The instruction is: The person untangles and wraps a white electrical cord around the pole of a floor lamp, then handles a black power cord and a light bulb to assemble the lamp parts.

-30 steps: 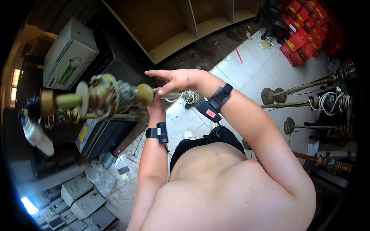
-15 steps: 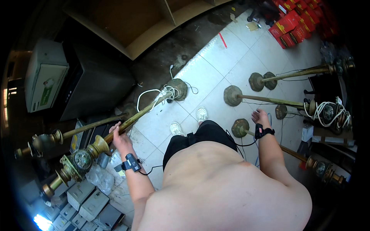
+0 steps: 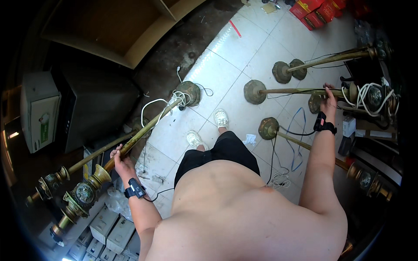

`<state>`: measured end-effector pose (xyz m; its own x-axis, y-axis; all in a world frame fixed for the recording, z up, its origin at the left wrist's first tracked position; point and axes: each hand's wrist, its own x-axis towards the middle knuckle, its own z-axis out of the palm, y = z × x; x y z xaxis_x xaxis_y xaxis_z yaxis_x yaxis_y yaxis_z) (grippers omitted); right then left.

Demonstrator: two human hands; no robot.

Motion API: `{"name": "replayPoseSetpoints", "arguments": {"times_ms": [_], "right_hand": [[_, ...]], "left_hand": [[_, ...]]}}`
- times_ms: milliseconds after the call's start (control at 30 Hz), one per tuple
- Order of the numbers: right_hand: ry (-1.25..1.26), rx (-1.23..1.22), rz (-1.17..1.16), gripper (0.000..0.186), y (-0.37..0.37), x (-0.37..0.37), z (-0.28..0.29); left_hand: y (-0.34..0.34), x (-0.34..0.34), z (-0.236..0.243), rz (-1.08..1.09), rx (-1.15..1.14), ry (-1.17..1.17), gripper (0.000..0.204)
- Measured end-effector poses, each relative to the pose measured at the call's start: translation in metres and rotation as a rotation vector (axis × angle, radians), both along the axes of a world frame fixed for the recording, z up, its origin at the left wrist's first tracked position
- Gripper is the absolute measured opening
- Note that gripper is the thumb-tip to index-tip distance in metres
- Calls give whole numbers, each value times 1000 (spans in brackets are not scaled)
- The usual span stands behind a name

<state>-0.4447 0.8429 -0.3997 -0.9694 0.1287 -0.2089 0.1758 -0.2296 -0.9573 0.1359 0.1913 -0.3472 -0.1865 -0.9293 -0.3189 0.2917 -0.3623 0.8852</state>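
Observation:
My left hand [image 3: 122, 162] grips a tarnished brass floor-lamp pole [image 3: 153, 122] on the left, just above its ornate fitting [image 3: 83, 194]. That lamp's octagonal base [image 3: 190, 93], wound with white cable [image 3: 167, 105], rests on the tiles. Another lamp [image 3: 100, 148] lies slanted beside it. My right hand [image 3: 330, 100] has its fingers curled on a second pole [image 3: 298, 92] at right, beside a bundle of white cord [image 3: 362, 100] on that lamp's fitting. Further lamps [image 3: 332, 58] stand around it on the right, one with a base [image 3: 267, 128] near my legs.
A wooden shelf unit [image 3: 153, 40] is at upper left, above a dark appliance [image 3: 96, 108] and pale box [image 3: 40, 117]. Red cartons [image 3: 311, 13] are piled at upper right. Grey units [image 3: 117, 235] are stacked at lower left. Loose cables [image 3: 278, 178] lie on the tiled floor [image 3: 227, 61].
My right hand came down from the left-hand lamp, moved right and rose to the right-hand pole. The left lamp swung down, with my left hand on it.

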Motion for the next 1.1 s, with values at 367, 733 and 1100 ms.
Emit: {"name": "replayPoseSetpoints", "arguments": {"times_ms": [367,733,1100], "right_hand": [[-287,415,-30,59,-23,37,-12],[-458,425,147,59,-54,48,-22],[-960,160,423,30,-146,149,-157]], "left_hand": [[17,-23,9,-12,86,183,13],[41,-112,49,-192,-164,141,9],[63,-110,224,-319,-279,33,18]]}}
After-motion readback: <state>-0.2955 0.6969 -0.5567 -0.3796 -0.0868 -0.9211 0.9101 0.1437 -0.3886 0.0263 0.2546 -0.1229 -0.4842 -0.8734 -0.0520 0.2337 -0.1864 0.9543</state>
